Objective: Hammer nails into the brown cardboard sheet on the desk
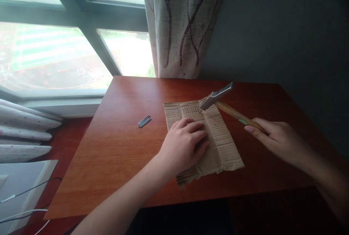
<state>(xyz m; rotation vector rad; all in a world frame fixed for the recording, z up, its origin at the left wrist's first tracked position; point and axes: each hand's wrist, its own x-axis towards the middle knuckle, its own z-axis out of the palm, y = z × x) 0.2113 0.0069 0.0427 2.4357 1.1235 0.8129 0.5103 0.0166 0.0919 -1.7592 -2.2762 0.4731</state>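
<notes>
A creased piece of brown cardboard (218, 148) lies on the wooden table, with rows of small dark holes or dots near its far edge. My left hand (185, 140) rests on top of it, fingers a little bent and apart, gripping nothing. The wooden handle of a hammer (229, 110) is in my right hand (275, 135), which is closed round its lower end. The metal hammer head is over the cardboard's far edge, beside the dots; whether it touches is unclear. Left of the cardboard, a small bundle of nails (144, 121) lies on the table.
The reddish wooden table (117, 155) stands against a grey wall and a curtain (185, 28). A large window (54, 57) is on the left. Cables (29, 211) hang or lie below the table's left side, near a pale panel (27, 191).
</notes>
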